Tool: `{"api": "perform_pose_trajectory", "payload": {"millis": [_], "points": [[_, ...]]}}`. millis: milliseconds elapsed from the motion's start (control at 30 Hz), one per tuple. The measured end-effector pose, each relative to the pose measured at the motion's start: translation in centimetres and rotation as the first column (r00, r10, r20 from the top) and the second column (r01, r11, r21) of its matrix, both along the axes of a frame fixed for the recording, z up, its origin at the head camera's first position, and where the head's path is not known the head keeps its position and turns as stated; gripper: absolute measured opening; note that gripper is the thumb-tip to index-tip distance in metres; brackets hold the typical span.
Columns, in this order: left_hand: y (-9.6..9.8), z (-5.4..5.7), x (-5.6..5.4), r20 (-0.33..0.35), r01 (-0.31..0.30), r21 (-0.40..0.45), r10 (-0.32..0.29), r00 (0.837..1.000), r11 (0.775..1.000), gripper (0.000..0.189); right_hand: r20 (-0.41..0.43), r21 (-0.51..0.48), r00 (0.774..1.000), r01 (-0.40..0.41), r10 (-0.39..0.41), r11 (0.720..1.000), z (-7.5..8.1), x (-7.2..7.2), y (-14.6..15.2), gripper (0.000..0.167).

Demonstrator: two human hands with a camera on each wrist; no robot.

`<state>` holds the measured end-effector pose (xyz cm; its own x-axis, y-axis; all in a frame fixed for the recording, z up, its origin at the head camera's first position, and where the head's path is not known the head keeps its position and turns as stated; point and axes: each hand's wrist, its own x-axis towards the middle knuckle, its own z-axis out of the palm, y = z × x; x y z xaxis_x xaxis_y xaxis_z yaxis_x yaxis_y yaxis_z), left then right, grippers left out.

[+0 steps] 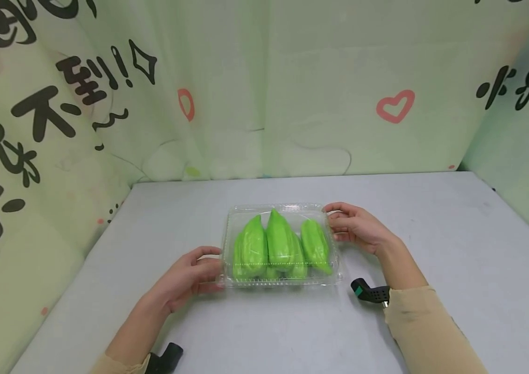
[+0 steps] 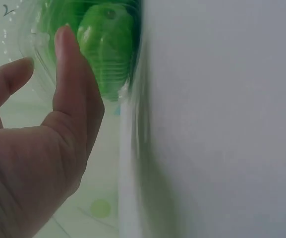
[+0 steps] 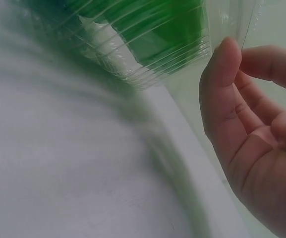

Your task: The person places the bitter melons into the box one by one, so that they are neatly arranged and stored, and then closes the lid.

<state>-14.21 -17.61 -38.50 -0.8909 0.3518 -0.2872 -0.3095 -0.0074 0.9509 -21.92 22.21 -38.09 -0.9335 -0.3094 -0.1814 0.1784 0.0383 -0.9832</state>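
Note:
A clear plastic clamshell box point(image 1: 259, 209) stands on the table in the head view, with several bright green, ribbed, pointed vegetables point(image 1: 280, 241) inside. At its front left side, my left hand point(image 1: 203, 271) has its fingers against the wall. The left wrist view shows those fingers point(image 2: 69, 74) fairly straight, with the thumb apart from them. My right hand point(image 1: 355, 226) is at the back right corner. Seen from the right wrist, its thumb and forefinger pinch the thin clear rim point(image 3: 232, 22) of the box. Ribbed plastic and green shapes fill the top of that view.
The white table point(image 1: 283, 332) reaches back to a pale green curtain point(image 1: 315, 104) with black lettering and pink hearts. Curtain also hangs along the left and right sides. A black wrist device point(image 1: 369, 292) sits at the right sleeve, another point(image 1: 166, 358) at the left.

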Motion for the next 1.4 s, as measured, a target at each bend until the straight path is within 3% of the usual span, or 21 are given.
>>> {"api": "perform_pose_trajectory", "payload": {"millis": [200,533,933,1167,1400], "points": [[0.1,-0.1,0.8,0.015,0.043,0.054,-0.044,0.999,0.998,0.044,0.003,0.01,1.0,0.0,0.0,1.0,0.3,-0.1,-0.1,0.032],[0.6,-0.1,0.9,0.0,0.029,0.053,-0.029,1.0,0.998,0.03,0.027,0.088,0.999,-0.05,0.047,0.995,0.8,0.7,0.3,0.05],[0.5,-0.2,0.8,-0.005,0.019,0.056,-0.019,1.0,0.998,0.035,0.087,0.098,0.992,-0.095,0.086,0.991,0.6,6.5,-0.1,0.042],[0.3,-0.3,0.8,-0.003,0.015,0.05,-0.014,1.0,0.999,0.036,0.127,-0.025,0.976,-0.176,0.178,0.984,0.4,8.6,0.2,0.02],[0.4,-0.4,0.9,0.01,0.0,0.072,-0.001,1.0,0.997,0.038,0.121,-0.205,0.945,-0.276,0.305,0.939,-0.2,9.2,0.3,0.011]]}}
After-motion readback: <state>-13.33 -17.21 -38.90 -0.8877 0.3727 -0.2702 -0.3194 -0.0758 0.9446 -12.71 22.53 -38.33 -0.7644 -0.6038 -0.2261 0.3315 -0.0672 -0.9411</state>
